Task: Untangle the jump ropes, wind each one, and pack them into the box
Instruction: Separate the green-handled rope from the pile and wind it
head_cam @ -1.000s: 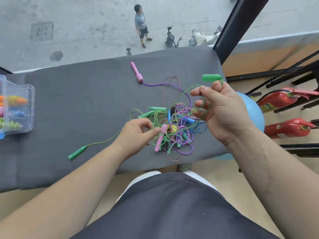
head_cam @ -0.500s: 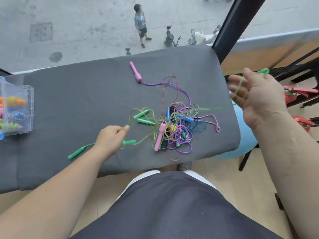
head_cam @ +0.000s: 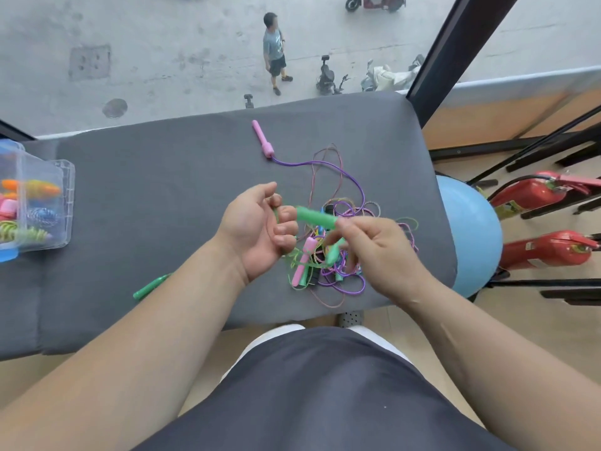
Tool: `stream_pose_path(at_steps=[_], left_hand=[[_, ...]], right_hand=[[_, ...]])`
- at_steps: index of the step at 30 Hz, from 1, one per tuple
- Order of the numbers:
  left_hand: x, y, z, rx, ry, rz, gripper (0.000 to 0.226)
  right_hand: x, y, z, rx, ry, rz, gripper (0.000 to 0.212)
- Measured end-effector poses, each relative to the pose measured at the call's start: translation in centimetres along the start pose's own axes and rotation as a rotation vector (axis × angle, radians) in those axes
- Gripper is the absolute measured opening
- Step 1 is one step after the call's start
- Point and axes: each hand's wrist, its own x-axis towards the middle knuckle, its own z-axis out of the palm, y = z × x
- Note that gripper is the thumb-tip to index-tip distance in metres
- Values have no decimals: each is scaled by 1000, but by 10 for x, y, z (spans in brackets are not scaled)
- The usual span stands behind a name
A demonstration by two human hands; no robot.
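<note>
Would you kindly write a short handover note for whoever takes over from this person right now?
Left hand: grips a thin green cord.
Right hand: pinches a green plastic handle.
Tangled pile of coloured jump ropes lies on the grey padded bench; a second green handle lies left of it.
Done: some wound ropes in the clear plastic box.
Left: untangle the pile, wind, pack.

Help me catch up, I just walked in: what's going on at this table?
A person is sorting out jump ropes on a grey padded table. The right hand pinches a green handle, and the left hand curls round a green cord. Under both hands lies the tangle of cords and handles. A pink handle lies apart at the far side. The clear box on the left holds a few wound ropes.
</note>
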Motion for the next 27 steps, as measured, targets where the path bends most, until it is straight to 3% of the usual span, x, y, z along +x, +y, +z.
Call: stream_pose_path(at_steps=[2,5,7,11,13,18,20,22,25,27], left_hand=[[-4,1,3,-27,-85,-23,29],[-13,-3,15,-43,-319,-108,25],[-14,-11,24,-30,-381,-141,24],[-12,-28,37,-145,-333,-100,23],[-11,-28,41,-240,-279,2,26],[-6,-8,43,-310,-170,193,30],[-5,-2,40,-314,-130,229,30],[-4,-1,37,-166,-77,276,29],[2,-16,25,409,15,312,44],[2,-30,11,769,-37,315,59]], right_hand=[[1,4,2,-6,-137,77,29],[0,13,2,-37,-182,130,26],[-4,13,3,33,-210,97,21],[-11,4,9,307,-309,122,10],[-12,7,5,394,-438,121,45],[-13,10,8,244,-629,88,62],[-14,11,14,245,-558,77,45],[-12,12,18,287,-438,98,30],[-10,4,16,608,-292,195,26],[-7,-2,12,830,-208,271,23]])
